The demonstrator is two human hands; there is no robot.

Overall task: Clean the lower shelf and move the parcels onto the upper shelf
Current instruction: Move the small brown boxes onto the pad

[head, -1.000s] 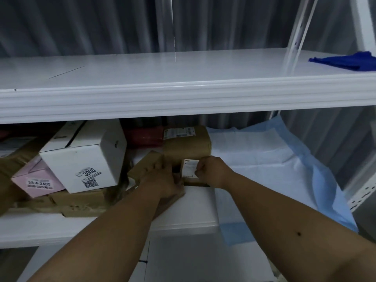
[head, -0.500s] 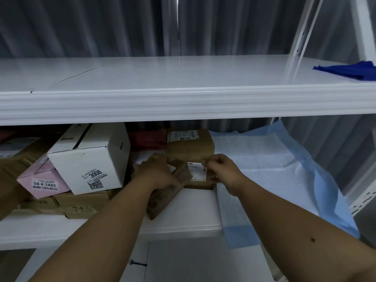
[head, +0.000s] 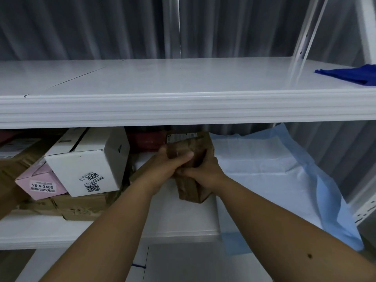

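Both hands, left hand (head: 173, 165) and right hand (head: 203, 171), clutch the brown parcel (head: 191, 186); lifted toward twelve o'clock, it could strike the upper shelf (head: 183, 110) lip

Dim, bluish cast, soft focus, wide-angle bowing at edges

A: Backdrop? B: Grey pleated curtain (head: 81, 27) across the upper frame, top left to top right; it shows again at right below the shelf board.
A: Furniture? B: White racking; an upright post (head: 366, 27) at the upper right corner, a slanted brace (head: 305, 37) just left of it; a perforated bracket (head: 366, 210) at the right edge.
A: Light? B: Dim, cool; a thin bright vertical streak (head: 179, 27) at top centre.
A: Floor? B: Pale surface (head: 183, 265) along the bottom centre; cannot tell the material.
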